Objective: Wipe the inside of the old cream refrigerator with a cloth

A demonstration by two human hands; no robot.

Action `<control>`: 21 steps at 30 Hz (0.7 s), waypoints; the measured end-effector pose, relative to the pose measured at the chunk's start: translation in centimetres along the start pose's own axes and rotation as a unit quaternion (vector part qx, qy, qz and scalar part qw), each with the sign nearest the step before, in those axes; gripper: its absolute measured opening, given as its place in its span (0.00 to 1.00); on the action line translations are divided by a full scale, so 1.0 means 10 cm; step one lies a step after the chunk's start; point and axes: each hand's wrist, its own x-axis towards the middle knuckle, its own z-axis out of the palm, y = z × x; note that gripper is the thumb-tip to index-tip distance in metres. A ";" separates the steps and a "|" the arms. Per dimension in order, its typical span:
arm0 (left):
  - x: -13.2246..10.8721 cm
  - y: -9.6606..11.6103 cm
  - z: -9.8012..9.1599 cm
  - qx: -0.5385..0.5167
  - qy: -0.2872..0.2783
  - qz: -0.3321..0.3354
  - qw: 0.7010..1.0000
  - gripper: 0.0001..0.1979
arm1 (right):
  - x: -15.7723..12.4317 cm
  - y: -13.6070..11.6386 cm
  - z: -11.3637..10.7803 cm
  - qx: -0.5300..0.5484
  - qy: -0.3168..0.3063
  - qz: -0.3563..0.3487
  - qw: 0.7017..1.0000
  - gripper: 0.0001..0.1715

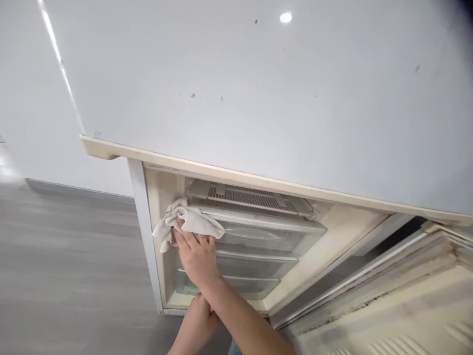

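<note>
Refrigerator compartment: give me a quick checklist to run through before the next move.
1. White cloth held: ok, bunched in the right hand.
2. Left hand free: cannot tell, it is partly hidden by the right forearm.
3. Lower door open: ok, swung out at the right.
4. Clear-fronted drawers in place: ok, three stacked inside.
5. Lower door clean: not ok, dark stains mark it.
6. Cloth touching the left inner wall: cannot tell, contact is hidden.

You can read no text, label, brand, number or sign here: the off-white crumpled cloth [201,222], the clear plastic drawer fronts [258,240] and the glossy pale panel [258,133] show you no letters; the small dark marks [192,95] on this panel form no character.
</note>
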 end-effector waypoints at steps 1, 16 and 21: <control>0.00 0.02 0.00 -0.002 -0.009 -0.009 1.000 0.16 | -0.03 0.05 -0.03 -0.001 -0.005 -0.007 1.000 0.28; 0.01 0.06 0.02 -0.005 -0.031 -0.003 1.000 0.17 | -1.25 1.39 -0.75 -0.207 0.082 0.127 0.967 0.21; -0.01 0.11 0.08 -0.017 -0.040 0.003 0.999 0.17 | -1.03 1.14 -0.69 -0.159 0.102 0.138 0.972 0.21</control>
